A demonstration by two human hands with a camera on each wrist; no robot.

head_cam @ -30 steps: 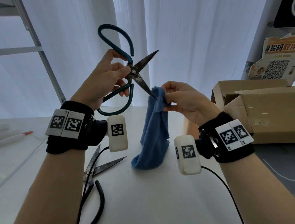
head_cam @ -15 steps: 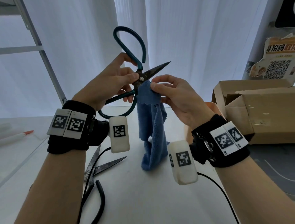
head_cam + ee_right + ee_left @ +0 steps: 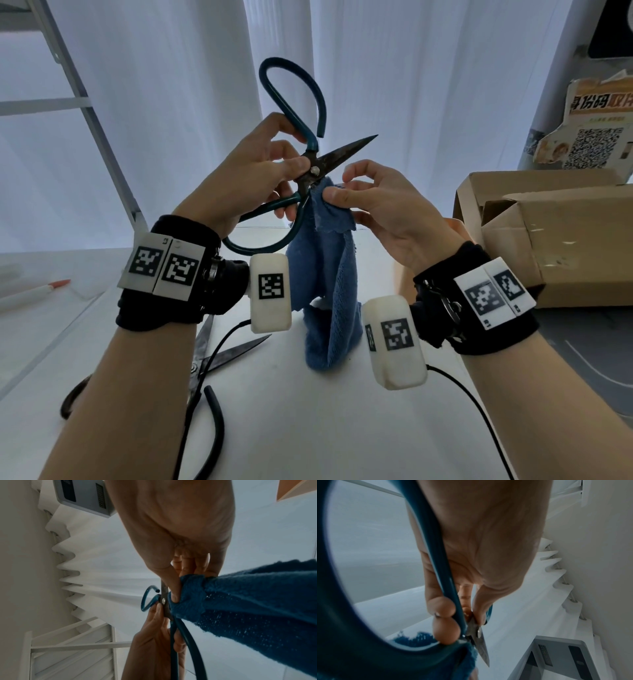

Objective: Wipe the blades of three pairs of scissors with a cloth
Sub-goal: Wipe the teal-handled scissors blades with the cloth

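My left hand (image 3: 260, 171) grips a pair of teal-handled scissors (image 3: 294, 102) near the pivot, raised above the table with the blades spread. One dark blade (image 3: 346, 152) points up to the right. The other blade is wrapped in the blue cloth (image 3: 329, 281), which my right hand (image 3: 363, 198) pinches around it just below the pivot. The cloth hangs down to the white table (image 3: 308, 428). In the left wrist view my fingers (image 3: 443, 607) hold the teal handle (image 3: 436, 561). The right wrist view has my thumb pressed into the cloth (image 3: 223, 601) beside the pivot.
A second pair of scissors with black handles (image 3: 212, 353) lies open on the table under my left wrist. An open cardboard box (image 3: 548, 233) stands at the right. A red-tipped pen (image 3: 37, 291) lies far left. White curtains hang behind.
The scissors rose and shifted right. My right hand slid the cloth from the lower blade's tip up to its base by the pivot.
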